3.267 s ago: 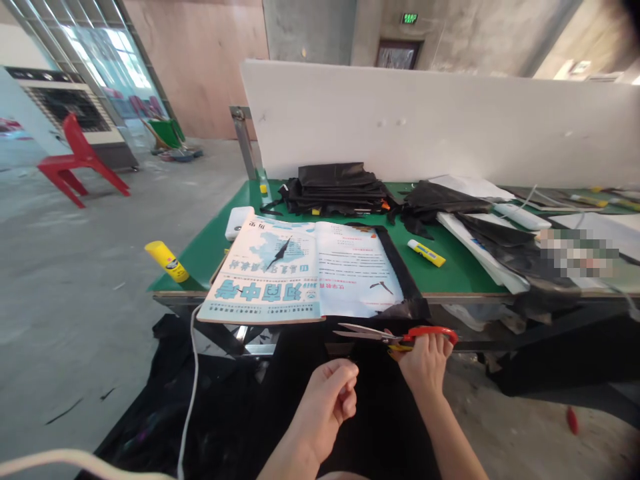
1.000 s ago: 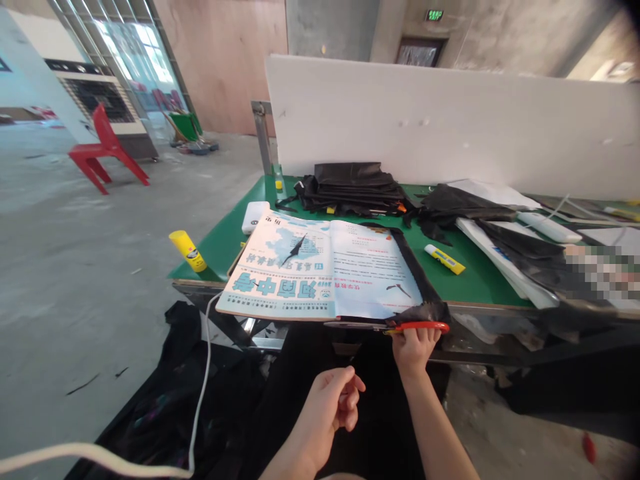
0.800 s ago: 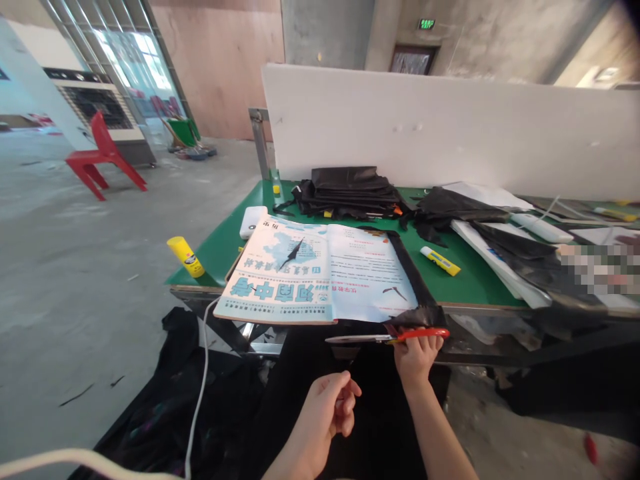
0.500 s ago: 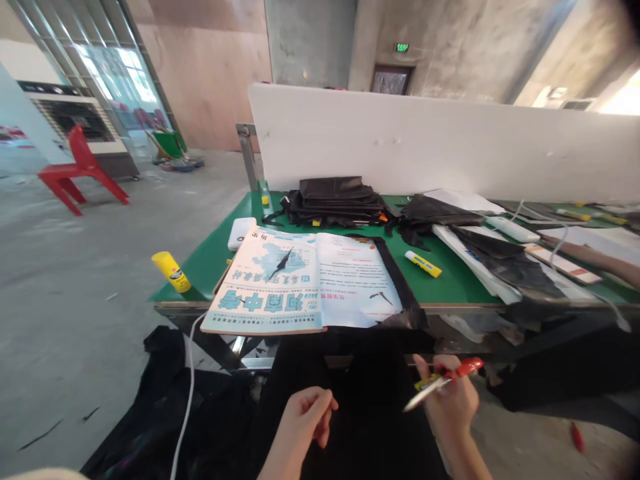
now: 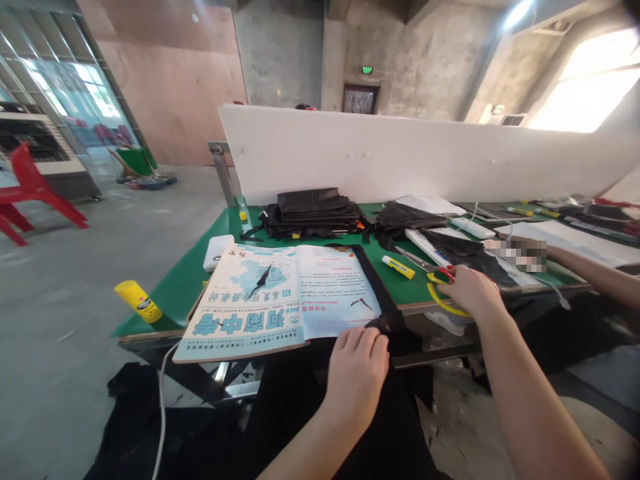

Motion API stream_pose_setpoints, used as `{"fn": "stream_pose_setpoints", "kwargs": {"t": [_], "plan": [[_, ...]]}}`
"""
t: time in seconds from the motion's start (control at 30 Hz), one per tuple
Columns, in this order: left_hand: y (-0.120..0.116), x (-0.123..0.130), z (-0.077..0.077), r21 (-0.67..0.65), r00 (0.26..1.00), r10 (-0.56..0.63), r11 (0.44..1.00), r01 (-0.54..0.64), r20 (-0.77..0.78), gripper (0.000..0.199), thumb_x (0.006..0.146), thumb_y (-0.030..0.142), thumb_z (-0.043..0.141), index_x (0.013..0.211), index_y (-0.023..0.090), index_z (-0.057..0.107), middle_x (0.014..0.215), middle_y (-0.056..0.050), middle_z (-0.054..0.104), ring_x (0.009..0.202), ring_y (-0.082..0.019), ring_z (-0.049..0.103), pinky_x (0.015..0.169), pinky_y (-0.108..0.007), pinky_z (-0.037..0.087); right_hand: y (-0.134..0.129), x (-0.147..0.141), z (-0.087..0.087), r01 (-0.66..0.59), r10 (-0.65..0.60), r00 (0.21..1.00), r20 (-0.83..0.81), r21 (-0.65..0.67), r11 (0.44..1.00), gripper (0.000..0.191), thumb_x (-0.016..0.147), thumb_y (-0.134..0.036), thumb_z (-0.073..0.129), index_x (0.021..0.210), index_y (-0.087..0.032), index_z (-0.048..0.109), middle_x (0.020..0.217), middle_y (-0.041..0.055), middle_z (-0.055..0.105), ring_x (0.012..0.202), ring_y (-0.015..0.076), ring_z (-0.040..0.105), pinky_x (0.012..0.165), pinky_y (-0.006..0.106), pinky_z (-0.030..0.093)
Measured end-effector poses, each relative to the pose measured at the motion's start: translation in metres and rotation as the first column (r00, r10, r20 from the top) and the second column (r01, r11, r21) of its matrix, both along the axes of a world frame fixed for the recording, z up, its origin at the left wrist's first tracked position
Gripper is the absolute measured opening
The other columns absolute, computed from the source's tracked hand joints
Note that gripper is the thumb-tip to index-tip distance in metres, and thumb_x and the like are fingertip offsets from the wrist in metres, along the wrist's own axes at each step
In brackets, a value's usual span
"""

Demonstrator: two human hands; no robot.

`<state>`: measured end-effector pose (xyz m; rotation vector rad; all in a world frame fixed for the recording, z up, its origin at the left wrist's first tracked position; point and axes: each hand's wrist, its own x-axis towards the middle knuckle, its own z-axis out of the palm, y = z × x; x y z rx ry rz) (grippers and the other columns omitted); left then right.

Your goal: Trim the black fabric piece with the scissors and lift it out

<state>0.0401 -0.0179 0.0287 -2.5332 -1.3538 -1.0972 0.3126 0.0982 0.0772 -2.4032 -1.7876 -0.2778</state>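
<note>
Left hand (image 5: 357, 370) flat and open on black sheet (image 5: 395, 327) at table edge (image 5: 425, 305), right hand (image 5: 473, 291) gripping scissors (image 5: 434, 275) – handles mostly hidden, blades hard to make out

Two bare forearms enter from the lower edge, each ending in an ungloved hand. No sleeve, cuff, watch or bracelet shows anywhere up the arm from the fingers. Left hand (image 5: 357, 370): four fingers (image 5: 363, 338) visible side by side, no rings, nails short and unpainted. Right hand (image 5: 473, 292): seen from the back, knuckles rounded, no rings visible; the fingertips are hidden.
</note>
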Motion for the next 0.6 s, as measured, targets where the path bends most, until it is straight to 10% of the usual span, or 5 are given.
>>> {"fn": "stream_pose_setpoints", "kwargs": {"t": [0.33,0.5,0.6], "plan": [[0.056,0.049,0.000,-0.028,0.948,0.081,0.995,-0.094,-0.307,0.015,0.083,0.009,0.043,0.078,0.016,0.055,0.077,-0.004,0.054,0.078,-0.020,0.053,0.066,-0.035,0.043,0.062,0.012,-0.021,-0.048,0.059,0.996,0.069,-0.141,0.989,0.032,0.067,-0.036,0.063,0.088,-0.011,0.063,0.082,0.0149,0.066,0.074,0.0237,0.063,0.057,0.027,0.037],[0.061,0.034,0.032,-0.039,0.984,0.096,0.994,-0.103,-0.151,0.015,0.081,0.007,0.044,0.083,0.018,0.054,0.079,-0.002,0.056,0.073,-0.018,0.054,0.064,-0.032,0.042,0.057,0.009,-0.025,-0.076,0.083,0.995,0.060,-0.110,0.991,0.039,0.070,-0.041,0.060,0.093,-0.010,0.060,0.088,0.0160,0.064,0.082,0.0267,0.061,0.062,0.030,0.040],[0.061,0.012,0.058,-0.074,0.982,0.133,0.990,-0.124,0.131,0.013,0.081,0.014,0.047,0.091,0.020,0.051,0.085,-0.002,0.057,0.075,-0.017,0.055,0.064,-0.029,0.042,0.039,-0.008,-0.018,-0.121,0.117,0.992,0.036,0.137,0.983,0.040,0.077,-0.042,0.052,0.102,-0.011,0.055,0.099,0.0154,0.062,0.090,0.0273,0.059,0.070,0.032,0.042]]}}
